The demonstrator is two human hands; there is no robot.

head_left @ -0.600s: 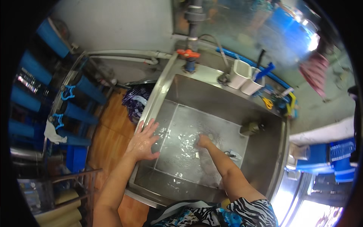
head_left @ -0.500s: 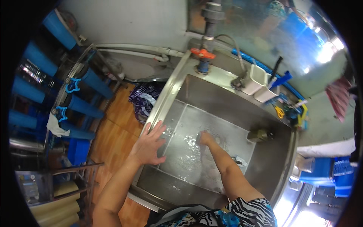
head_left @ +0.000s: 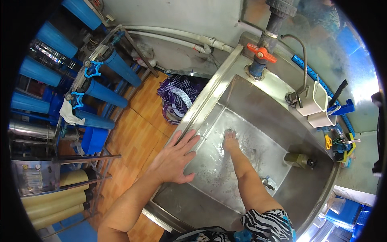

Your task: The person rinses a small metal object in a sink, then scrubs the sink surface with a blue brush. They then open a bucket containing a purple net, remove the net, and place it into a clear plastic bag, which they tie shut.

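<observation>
My right hand (head_left: pixel 230 142) reaches down into a stainless steel sink (head_left: pixel 201 105), its fingers stretched out against the wet floor under a thin layer of water. Nothing shows in its grasp. Over the sink's left rim is my left hand (head_left: pixel 177 159), fingers spread and holding nothing; whether it rests on the metal I cannot tell. To the right of my right forearm, a small metal-and-dark fitting (head_left: pixel 268 183) lies on the sink floor. An olive-coloured bottle (head_left: pixel 298 160) with a black top lies along the sink's right side.
Behind the sink stands a pipe with an orange valve handle (head_left: pixel 262 53). White holders (head_left: pixel 314 99) and yellow-handled scissors (head_left: pixel 328 141) are at the back right. A purple patterned bag (head_left: pixel 177 99) sits on the floor, left of the sink. Blue filter housings (head_left: pixel 107 93) line a rack farther left.
The head view has shifted, so the sink sits farther right. My right hand has slid toward the sink's far left, and its fingers now show stretched out. My left hand stays spread near the rim.
</observation>
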